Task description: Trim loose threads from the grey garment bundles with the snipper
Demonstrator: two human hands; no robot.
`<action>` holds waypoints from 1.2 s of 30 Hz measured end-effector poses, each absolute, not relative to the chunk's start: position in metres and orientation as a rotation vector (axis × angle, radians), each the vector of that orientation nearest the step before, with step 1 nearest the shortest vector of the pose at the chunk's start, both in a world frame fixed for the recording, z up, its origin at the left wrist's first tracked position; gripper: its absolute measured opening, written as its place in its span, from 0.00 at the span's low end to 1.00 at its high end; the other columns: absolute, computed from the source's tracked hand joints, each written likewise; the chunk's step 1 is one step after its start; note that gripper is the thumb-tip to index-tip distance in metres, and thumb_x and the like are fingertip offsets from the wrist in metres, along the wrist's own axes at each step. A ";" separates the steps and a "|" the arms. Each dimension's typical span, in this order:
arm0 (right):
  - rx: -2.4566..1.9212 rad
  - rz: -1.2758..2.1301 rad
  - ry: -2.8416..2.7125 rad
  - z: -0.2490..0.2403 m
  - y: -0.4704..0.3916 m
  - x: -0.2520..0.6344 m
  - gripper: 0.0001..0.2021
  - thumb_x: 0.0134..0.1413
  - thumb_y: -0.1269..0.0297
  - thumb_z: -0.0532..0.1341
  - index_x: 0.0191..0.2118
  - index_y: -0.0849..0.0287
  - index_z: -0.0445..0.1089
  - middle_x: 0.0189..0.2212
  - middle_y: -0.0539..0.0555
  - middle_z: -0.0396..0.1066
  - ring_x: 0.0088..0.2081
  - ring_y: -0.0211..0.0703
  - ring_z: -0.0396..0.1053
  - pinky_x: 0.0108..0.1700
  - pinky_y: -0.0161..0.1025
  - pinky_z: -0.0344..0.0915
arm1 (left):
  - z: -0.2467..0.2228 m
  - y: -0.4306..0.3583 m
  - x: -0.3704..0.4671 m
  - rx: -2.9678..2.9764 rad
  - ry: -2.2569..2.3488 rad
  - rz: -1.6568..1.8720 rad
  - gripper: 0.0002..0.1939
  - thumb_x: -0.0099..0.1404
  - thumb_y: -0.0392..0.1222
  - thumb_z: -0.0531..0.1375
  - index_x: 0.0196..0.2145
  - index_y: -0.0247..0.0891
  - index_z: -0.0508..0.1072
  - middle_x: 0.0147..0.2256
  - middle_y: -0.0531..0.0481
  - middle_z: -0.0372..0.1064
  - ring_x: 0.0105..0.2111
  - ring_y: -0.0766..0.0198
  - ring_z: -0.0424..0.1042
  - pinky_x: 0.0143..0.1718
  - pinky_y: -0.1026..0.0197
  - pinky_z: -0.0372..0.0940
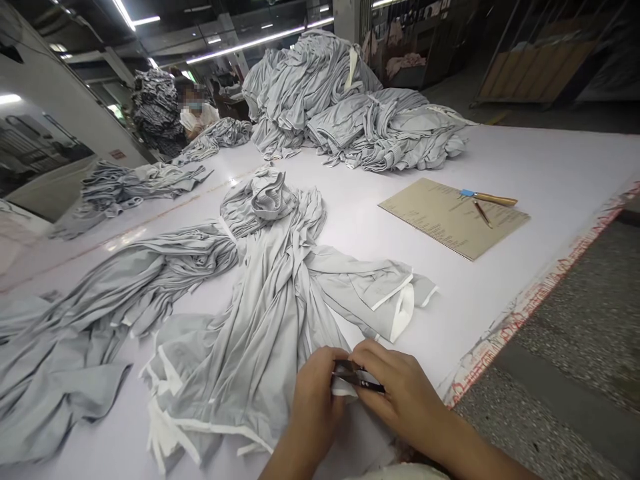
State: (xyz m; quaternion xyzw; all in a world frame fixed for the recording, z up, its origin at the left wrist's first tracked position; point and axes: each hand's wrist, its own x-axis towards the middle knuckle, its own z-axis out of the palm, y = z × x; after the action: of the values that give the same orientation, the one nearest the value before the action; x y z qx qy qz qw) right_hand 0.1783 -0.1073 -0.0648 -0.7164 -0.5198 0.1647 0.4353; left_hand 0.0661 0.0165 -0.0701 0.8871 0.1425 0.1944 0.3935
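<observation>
Small dark thread snips [367, 383] lie in my right hand [400, 383], their blades pointing left toward my other hand. My left hand [315, 393] is closed on the edge of a grey garment [270, 293], right beside the blades. A bit of white trim shows under the snips, but the exact spot between the fingers is hidden. The garment spreads away from me in long folds, with white edging along its near hem. Its far end is bunched into a gathered heap, and one part with white edges fans out to the right.
A brown card [435, 217] with writing carries a blue-tipped wooden-handled tool [493, 198] and a pen [483, 213]. Large grey garment piles [310, 87] stand at the back. More grey garments [145, 273] lie left. A masked person [197, 117] is behind. The table edge [530, 300] runs along the right.
</observation>
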 end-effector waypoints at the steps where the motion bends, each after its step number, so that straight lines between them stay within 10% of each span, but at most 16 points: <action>1: -1.779 0.440 -1.279 -0.064 -0.107 0.179 0.11 0.49 0.79 0.57 0.37 0.57 0.66 0.33 0.51 0.68 0.31 0.42 0.68 0.31 0.35 0.62 | -0.070 0.016 0.066 2.240 0.367 0.486 0.18 0.50 0.24 0.51 0.37 0.40 0.68 0.30 0.51 0.71 0.30 0.60 0.71 0.30 0.61 0.63; 36: -1.788 0.778 -1.068 -0.065 -0.119 0.177 0.12 0.64 0.58 0.52 0.33 0.57 0.67 0.30 0.50 0.64 0.31 0.42 0.66 0.33 0.35 0.61 | -0.065 0.016 0.063 1.863 0.637 0.397 0.10 0.52 0.30 0.55 0.34 0.39 0.69 0.26 0.54 0.65 0.26 0.62 0.65 0.28 0.63 0.59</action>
State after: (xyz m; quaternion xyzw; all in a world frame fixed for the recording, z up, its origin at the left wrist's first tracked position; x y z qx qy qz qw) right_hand 0.1766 -0.1188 -0.0647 -0.7209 -0.4304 0.3138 0.4433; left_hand 0.0634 0.0160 -0.0654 0.7825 0.2678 0.1669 0.5368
